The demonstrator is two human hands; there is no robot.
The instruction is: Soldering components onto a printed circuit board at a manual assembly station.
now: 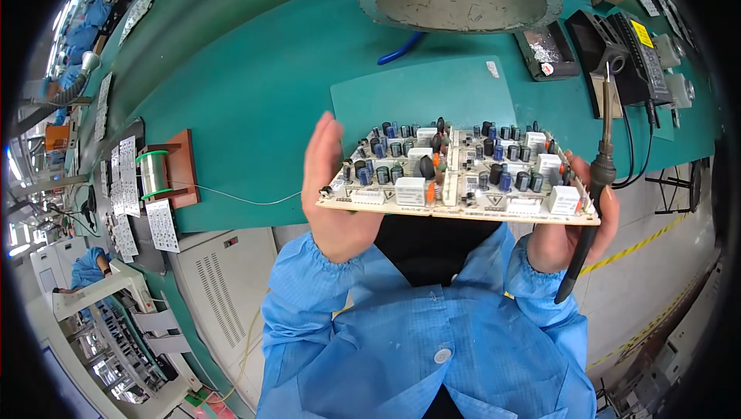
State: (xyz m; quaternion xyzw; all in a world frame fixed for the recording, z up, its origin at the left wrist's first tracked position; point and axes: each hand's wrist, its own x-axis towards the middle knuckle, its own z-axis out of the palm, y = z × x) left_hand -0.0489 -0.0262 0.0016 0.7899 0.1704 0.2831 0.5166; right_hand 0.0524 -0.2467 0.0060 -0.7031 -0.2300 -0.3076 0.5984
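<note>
I'd hold the populated circuit board [451,180] level over the green bench's [255,87] near edge, my left hand [315,184] straight-fingered against one end, my right hand [603,222] gripping the soldering iron [604,168], its tip pointing clear of the capacitors [505,181]

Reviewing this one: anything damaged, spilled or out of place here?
Yes: the grey hood above the green table has a chipped, worn-looking rim and dark flecks inside. No spill shows, and the circuit board has no obvious damage at this size.
</note>
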